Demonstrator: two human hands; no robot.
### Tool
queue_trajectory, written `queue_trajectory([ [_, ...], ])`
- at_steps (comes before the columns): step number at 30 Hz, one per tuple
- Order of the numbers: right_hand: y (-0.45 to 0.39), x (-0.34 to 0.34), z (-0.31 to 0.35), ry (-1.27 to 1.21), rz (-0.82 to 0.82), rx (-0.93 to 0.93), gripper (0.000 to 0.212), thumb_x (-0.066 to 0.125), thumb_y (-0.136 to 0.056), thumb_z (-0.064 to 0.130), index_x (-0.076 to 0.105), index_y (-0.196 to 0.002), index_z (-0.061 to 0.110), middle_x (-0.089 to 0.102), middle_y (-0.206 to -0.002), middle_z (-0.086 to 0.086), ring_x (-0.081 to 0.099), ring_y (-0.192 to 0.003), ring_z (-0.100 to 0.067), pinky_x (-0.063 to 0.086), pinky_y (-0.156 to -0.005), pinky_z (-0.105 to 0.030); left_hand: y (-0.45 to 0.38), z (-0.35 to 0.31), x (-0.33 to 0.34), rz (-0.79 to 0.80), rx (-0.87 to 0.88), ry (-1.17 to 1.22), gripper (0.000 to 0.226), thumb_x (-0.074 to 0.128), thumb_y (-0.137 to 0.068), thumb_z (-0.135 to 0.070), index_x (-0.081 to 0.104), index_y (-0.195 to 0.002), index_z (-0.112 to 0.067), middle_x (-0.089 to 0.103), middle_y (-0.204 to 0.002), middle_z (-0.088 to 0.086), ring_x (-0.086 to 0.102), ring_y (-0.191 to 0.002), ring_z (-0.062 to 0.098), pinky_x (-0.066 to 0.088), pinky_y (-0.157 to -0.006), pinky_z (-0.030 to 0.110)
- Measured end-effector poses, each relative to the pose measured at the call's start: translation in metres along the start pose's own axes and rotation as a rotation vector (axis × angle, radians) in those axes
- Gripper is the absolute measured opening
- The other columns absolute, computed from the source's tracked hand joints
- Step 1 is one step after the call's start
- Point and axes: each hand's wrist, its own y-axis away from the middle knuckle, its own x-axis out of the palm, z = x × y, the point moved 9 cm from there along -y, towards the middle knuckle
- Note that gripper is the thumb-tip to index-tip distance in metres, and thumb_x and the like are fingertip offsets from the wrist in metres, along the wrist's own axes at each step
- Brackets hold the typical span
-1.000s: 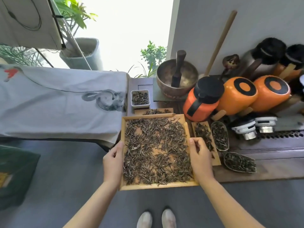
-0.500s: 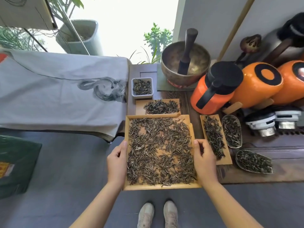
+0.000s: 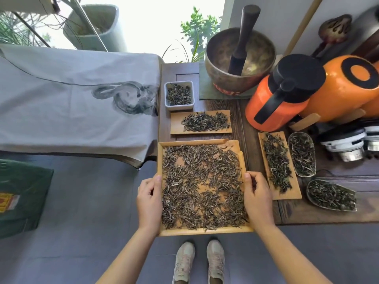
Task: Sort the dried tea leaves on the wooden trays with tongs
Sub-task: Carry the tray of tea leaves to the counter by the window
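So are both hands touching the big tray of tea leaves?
Touching. In the head view the left hand grips the big tray's left rim and the right hand grips its right rim, fingers curled over the edges.

A large square wooden tray (image 3: 202, 232) covered in loose dried tea leaves (image 3: 202, 185) overhangs the near table edge; two smaller leaf-laden trays (image 3: 176, 124) (image 3: 292, 191) lie far and right.

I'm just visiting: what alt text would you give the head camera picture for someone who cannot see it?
Seen from above, a person's left hand and right hand grip the sides of a large wooden tray spread with dried tea leaves. Smaller trays of leaves, a white dish, a metal bowl and orange flasks stand on the dark table beyond.
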Motion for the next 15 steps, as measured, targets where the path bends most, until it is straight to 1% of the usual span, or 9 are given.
queue_trajectory([
  [2, -0.001, 0.000, -0.001, 0.018, -0.006, -0.013, 0.013, 0.041, -0.096, 0.029, 0.052, -0.092, 0.024, 0.055, -0.086, 0.007, 0.049, -0.082, 0.005, 0.036, -0.067, -0.009, -0.001, -0.001, 0.003, -0.003, 0.006, -0.023, 0.028, 0.048, -0.096, -0.028, 0.071, -0.095, -0.013, 0.059, -0.089, -0.014, 0.051, -0.100, 0.013, 0.035, -0.080, 0.018],
  [4, -0.002, 0.000, -0.002, 0.038, -0.014, -0.022, 0.011, 0.041, -0.096, 0.028, 0.051, -0.092, 0.024, 0.054, -0.086, 0.008, 0.049, -0.082, 0.007, 0.036, -0.068, -0.004, -0.003, -0.002, 0.005, -0.004, 0.021, -0.048, 0.029, 0.047, -0.097, -0.029, 0.071, -0.098, -0.013, 0.058, -0.088, -0.015, 0.047, -0.099, 0.012, 0.031, -0.079, 0.015],
  [7, -0.005, 0.000, -0.001, 0.075, -0.026, -0.052, 0.011, 0.042, -0.096, 0.024, 0.052, -0.093, 0.022, 0.054, -0.087, 0.005, 0.047, -0.079, -0.001, 0.033, -0.070, 0.000, -0.005, -0.002, 0.008, -0.009, 0.038, -0.066, 0.030, 0.046, -0.097, -0.028, 0.071, -0.098, -0.011, 0.058, -0.085, -0.013, 0.045, -0.097, 0.012, 0.030, -0.076, 0.013],
  [9, -0.007, 0.000, 0.000, 0.097, -0.029, -0.071, 0.013, 0.042, -0.096, 0.022, 0.053, -0.094, 0.017, 0.054, -0.089, 0.003, 0.047, -0.083, -0.008, 0.032, -0.068, -0.005, -0.007, 0.000, 0.010, -0.013, 0.038, -0.065, 0.031, 0.046, -0.097, -0.027, 0.070, -0.103, -0.008, 0.058, -0.085, -0.009, 0.045, -0.097, 0.012, 0.030, -0.077, 0.014],
  [11, -0.008, 0.001, 0.002, 0.107, -0.030, -0.082, 0.016, 0.042, -0.096, 0.021, 0.055, -0.096, 0.011, 0.054, -0.091, 0.001, 0.048, -0.084, -0.011, 0.029, -0.067, -0.011, -0.008, 0.001, 0.010, -0.017, 0.046, -0.074, 0.032, 0.046, -0.098, -0.027, 0.070, -0.104, -0.007, 0.058, -0.084, -0.008, 0.045, -0.097, 0.014, 0.030, -0.076, 0.015],
  [13, -0.009, 0.002, 0.002, 0.108, -0.030, -0.086, 0.018, 0.042, -0.096, 0.021, 0.055, -0.097, 0.009, 0.054, -0.091, -0.001, 0.047, -0.083, -0.012, 0.028, -0.066, -0.013, -0.010, 0.000, 0.011, -0.019, 0.069, -0.104, 0.033, 0.046, -0.098, -0.026, 0.070, -0.099, -0.004, 0.056, -0.080, -0.010, 0.047, -0.095, 0.017, 0.030, -0.073, 0.017],
  [15, -0.008, 0.002, 0.002, 0.107, -0.028, -0.087, 0.019, 0.041, -0.096, 0.021, 0.055, -0.097, 0.008, 0.054, -0.092, -0.002, 0.047, -0.083, -0.012, 0.029, -0.066, -0.014, -0.011, 0.000, 0.011, -0.014, 0.074, -0.115, 0.034, 0.046, -0.098, -0.027, 0.070, -0.093, -0.003, 0.055, -0.078, -0.010, 0.049, -0.094, 0.019, 0.031, -0.074, 0.020],
])
